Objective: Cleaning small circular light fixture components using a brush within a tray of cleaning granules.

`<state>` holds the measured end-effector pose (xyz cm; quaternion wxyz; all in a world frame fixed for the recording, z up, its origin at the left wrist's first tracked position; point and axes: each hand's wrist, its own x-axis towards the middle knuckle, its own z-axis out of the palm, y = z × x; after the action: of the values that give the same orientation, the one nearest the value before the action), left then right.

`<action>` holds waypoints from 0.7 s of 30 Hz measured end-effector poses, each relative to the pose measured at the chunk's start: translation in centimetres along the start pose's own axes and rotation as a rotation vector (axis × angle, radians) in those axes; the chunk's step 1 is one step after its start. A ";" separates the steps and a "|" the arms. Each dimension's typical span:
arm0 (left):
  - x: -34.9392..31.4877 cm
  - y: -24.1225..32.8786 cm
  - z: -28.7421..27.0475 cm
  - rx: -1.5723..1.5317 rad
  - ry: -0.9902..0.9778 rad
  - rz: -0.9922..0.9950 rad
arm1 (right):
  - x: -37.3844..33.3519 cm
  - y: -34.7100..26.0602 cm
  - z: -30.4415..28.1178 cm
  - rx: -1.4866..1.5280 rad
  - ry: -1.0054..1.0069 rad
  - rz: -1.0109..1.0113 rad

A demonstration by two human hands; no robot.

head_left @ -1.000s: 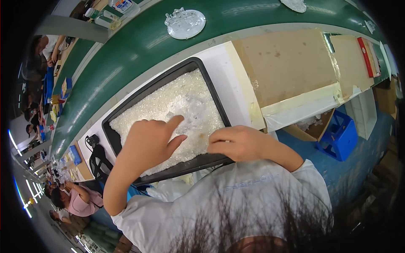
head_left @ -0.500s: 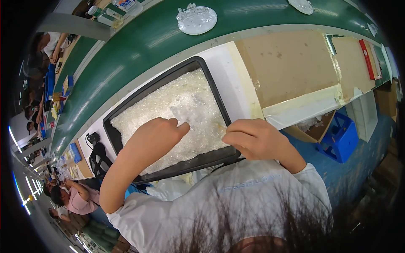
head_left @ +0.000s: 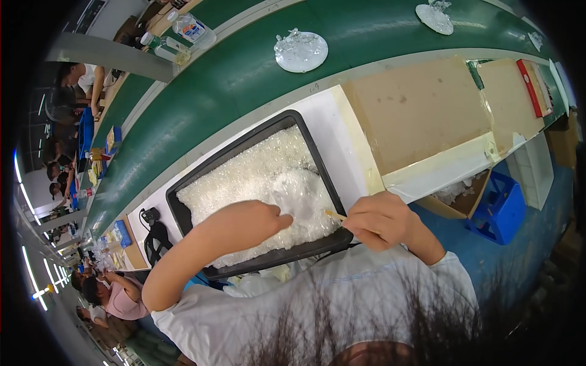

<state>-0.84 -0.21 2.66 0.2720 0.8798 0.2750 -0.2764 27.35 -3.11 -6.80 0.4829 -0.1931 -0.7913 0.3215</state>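
Right hand [head_left: 379, 221]: fingers pinch a thin yellowish stick [head_left: 333, 215]; a light grip suits it.
Left hand [head_left: 261, 222]: fingers curled; I can't tell what they hold.
Clear piece [head_left: 299, 190]: among beads [head_left: 244, 174] in the black tray [head_left: 287, 259]; best steadied there.

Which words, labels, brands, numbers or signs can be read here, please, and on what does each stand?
Clear bottle: coloured label, print too small to read.
Grey edge of the green worktop: short handwritten mark, which I will not copy.
White shirt: faint bluish print, too blurred to read.
I can make out no other text.
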 end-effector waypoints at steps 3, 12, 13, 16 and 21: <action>0.6 0.3 0.5 0.046 -0.034 0.026 | -0.1 0.2 0.4 0.010 -0.010 0.024; -1.6 1.2 1.2 -0.045 0.252 -0.017 | -0.2 0.7 0.4 0.066 0.024 -0.010; -2.0 1.1 0.5 -0.042 0.257 -0.019 | -0.3 0.8 0.5 0.065 0.021 -0.015; -2.9 0.1 -2.8 -0.247 0.252 -0.078 | -0.5 0.9 0.6 0.051 0.067 -0.035; 5.8 -3.6 -11.0 -0.102 0.722 -0.530 | -1.2 0.6 1.4 0.085 0.057 -0.024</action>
<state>4.64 11.17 5.49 0.1215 0.8045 0.5814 0.0022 26.63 -3.86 -8.43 0.5168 -0.1718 -0.7651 0.3436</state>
